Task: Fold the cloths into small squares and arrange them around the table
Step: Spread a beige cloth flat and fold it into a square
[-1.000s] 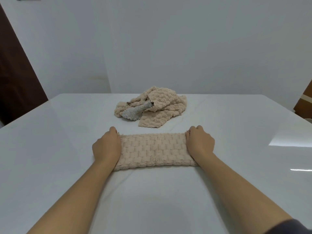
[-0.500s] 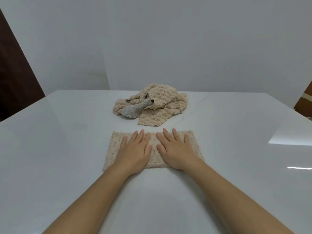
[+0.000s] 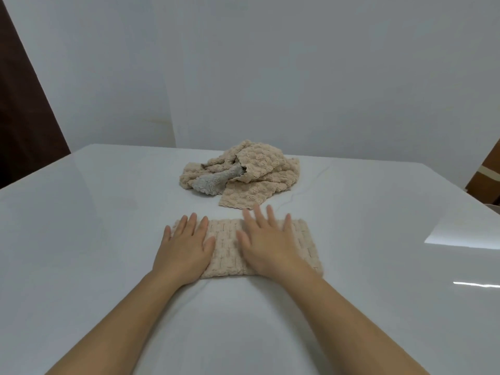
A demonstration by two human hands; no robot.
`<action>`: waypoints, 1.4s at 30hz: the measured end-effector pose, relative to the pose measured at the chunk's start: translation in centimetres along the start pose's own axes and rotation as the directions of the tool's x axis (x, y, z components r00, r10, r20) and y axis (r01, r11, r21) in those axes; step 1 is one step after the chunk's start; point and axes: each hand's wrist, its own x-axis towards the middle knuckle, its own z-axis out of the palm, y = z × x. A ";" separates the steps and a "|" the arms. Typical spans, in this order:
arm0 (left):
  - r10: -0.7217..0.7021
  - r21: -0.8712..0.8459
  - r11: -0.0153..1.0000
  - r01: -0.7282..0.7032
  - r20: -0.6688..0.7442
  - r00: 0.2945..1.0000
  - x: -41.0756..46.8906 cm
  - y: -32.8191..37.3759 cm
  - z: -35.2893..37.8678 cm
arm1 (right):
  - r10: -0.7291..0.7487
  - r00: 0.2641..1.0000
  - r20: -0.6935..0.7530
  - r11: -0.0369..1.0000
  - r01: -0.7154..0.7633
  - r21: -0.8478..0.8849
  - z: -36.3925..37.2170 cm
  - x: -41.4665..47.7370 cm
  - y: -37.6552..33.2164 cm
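A beige waffle-textured cloth (image 3: pixel 227 247), folded into a long flat strip, lies on the white table (image 3: pixel 81 239) in front of me. My left hand (image 3: pixel 186 247) lies flat on its left end, fingers straight and spread. My right hand (image 3: pixel 267 244) presses flat on the middle and right part, fingers straight, slightly blurred. Beyond the strip sits a crumpled pile of beige cloths (image 3: pixel 257 171) with a grey cloth (image 3: pixel 213 182) poking out of it.
The glossy white table stretches wide to both sides and toward me. A white wall stands behind it. A dark brown panel (image 3: pixel 24 117) is at the far left, and brown furniture (image 3: pixel 487 171) at the far right edge.
My hands left the strip's ends, met flat at its middle, and have now slid apart, the left one to the left end, the right one rightward.
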 end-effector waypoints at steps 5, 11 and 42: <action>-0.006 0.007 1.000 0.006 -0.001 1.000 -0.1 0.0 0.1 | -0.056 0.993 0.103 0.998 0.054 0.022 1.9 0.1 -1.2; -0.006 -0.001 1.000 0.006 0.021 1.000 -0.2 0.1 -0.2 | 0.148 0.985 0.089 0.989 -0.146 -0.031 0.7 -1.0 5.2; 0.001 -0.024 1.000 -0.001 0.003 1.000 -1.1 -0.5 0.0 | -0.001 1.000 -0.009 0.999 0.001 -0.040 -0.3 -0.3 1.0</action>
